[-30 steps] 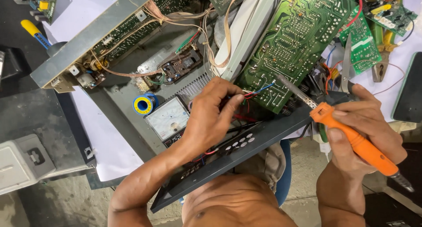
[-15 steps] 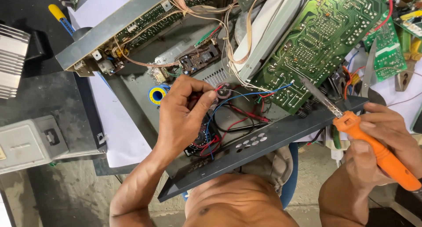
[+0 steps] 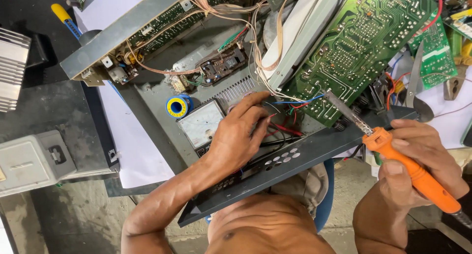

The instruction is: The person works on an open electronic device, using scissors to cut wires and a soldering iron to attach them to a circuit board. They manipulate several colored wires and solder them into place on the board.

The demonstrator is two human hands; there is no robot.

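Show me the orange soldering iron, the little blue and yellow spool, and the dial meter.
soldering iron [image 3: 418,178]: head view, on its orange handle.
spool [image 3: 178,106]: head view, on its yellow face.
meter [image 3: 201,126]: head view, on its white dial face.

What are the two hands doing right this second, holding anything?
Left hand: fingers pinched on thin wires beside the green circuit board.
Right hand: closed around the orange soldering iron, tip at the board's edge.
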